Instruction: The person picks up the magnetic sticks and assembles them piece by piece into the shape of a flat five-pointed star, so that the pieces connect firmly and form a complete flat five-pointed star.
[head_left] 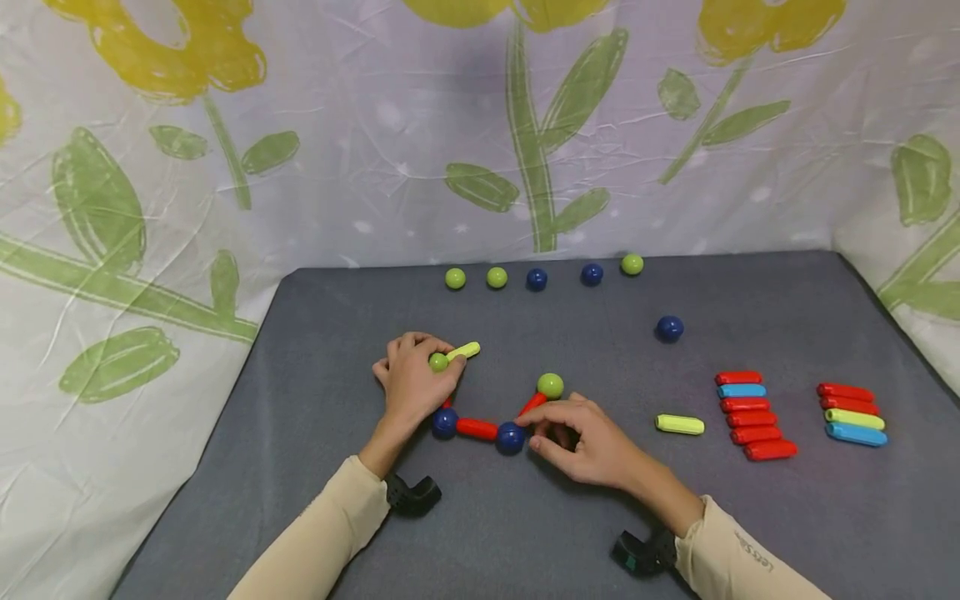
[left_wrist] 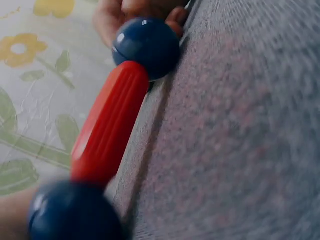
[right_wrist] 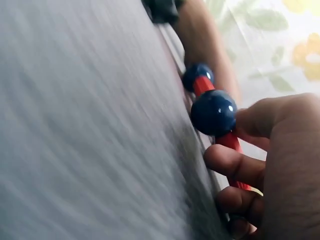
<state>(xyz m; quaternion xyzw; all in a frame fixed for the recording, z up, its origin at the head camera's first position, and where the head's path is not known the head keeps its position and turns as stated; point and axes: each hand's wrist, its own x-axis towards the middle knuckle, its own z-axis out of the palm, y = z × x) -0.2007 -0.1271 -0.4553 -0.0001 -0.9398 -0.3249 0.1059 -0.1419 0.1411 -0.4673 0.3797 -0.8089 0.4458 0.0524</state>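
My left hand (head_left: 416, 375) holds a green ball (head_left: 438, 362) with a yellow-green rod (head_left: 464, 351) at it; thumb and index lie along the rod's near end. Below that hand, part of a red rod leads to a blue ball (head_left: 445, 422). Another red rod (head_left: 477, 429) links it to a second blue ball (head_left: 511, 438). From there a red rod (head_left: 532, 403) slants up to a green ball (head_left: 551, 386). My right hand (head_left: 585, 440) is beside the second blue ball (right_wrist: 214, 113), index tip at its rod joint, other fingers loosely bent.
Loose green and blue balls (head_left: 536, 279) line the table's back edge. One blue ball (head_left: 670, 328) lies nearer. At right are a single yellow-green rod (head_left: 680, 425) and two stacks of coloured rods (head_left: 753, 420) (head_left: 852, 414). A flowered cloth (head_left: 375, 167) hangs behind.
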